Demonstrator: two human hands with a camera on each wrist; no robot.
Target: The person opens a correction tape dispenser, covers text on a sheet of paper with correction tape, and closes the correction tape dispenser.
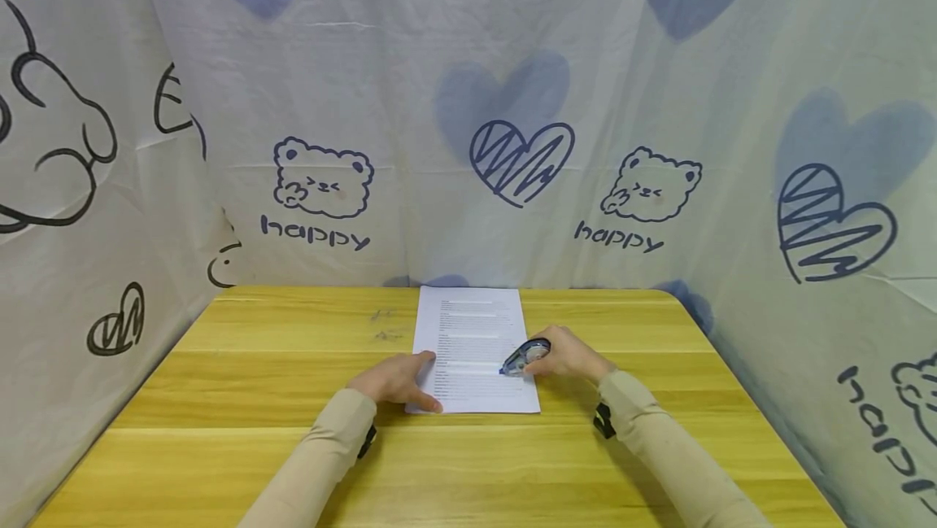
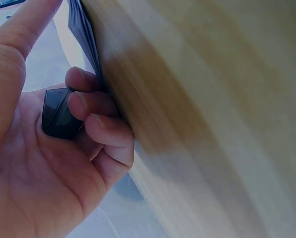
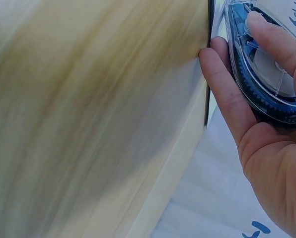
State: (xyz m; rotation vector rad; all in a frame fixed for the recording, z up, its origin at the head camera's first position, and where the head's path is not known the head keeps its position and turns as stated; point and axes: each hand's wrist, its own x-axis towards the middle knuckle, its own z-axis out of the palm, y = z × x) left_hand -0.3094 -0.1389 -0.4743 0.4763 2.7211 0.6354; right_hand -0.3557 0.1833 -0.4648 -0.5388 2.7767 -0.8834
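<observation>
A stack of printed sheets [image 1: 468,398] lies on the table, with pale strips across some lines of text on the top page. My right hand [image 1: 567,353] grips a correction tape dispenser [image 1: 525,355], its blue tip at the page's right-hand side. Its clear case [image 3: 267,64] shows blue gear teeth and a white reel. At the lower left of the stack, my left hand [image 1: 395,379] rests with thumb and index finger spread on the paper. The other fingers of that hand curl round a small black plastic piece [image 2: 58,116] in the palm, hidden from the head view.
A yellow wood-grain table [image 1: 256,398] carries the paper near its back edge. Dark scuff marks [image 1: 386,335] show left of the sheets. Behind and at both sides hangs white cloth [image 1: 410,129] printed with hearts and bears.
</observation>
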